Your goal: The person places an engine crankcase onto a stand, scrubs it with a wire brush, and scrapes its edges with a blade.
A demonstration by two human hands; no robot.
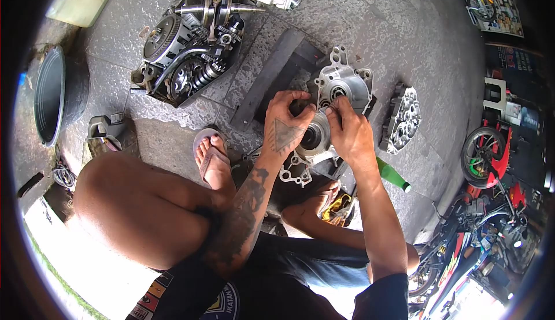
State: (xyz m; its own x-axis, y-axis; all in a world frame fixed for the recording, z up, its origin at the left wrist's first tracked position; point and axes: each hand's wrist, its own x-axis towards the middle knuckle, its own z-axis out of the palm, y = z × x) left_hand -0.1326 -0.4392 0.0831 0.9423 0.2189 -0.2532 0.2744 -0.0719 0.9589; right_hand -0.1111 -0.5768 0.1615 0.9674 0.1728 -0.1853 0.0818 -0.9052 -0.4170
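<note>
A silver engine crankcase half point(348, 86) lies in front of me, with round bearing seats and bolt holes along its rim. My left hand point(286, 122) is at its left side, fingers curled and thumb pointing toward the middle. Against the casing's centre, my right hand point(351, 132) has thumb and fingers pinched together, close to the left thumb. Whatever sits between the fingertips is hidden. A bearing point(337, 92) shows just above the right fingertips. Below the hands is a round opening with a dark centre point(312, 137).
A dark frame stand point(263, 83) lies left of the casing. Engine gears and a crankshaft point(217, 14) fill a tray at upper left. Another casing part point(403, 119) and a green bottle point(393, 174) lie right. A black tub point(51, 97) stands far left; motorcycles point(485, 158) are far right.
</note>
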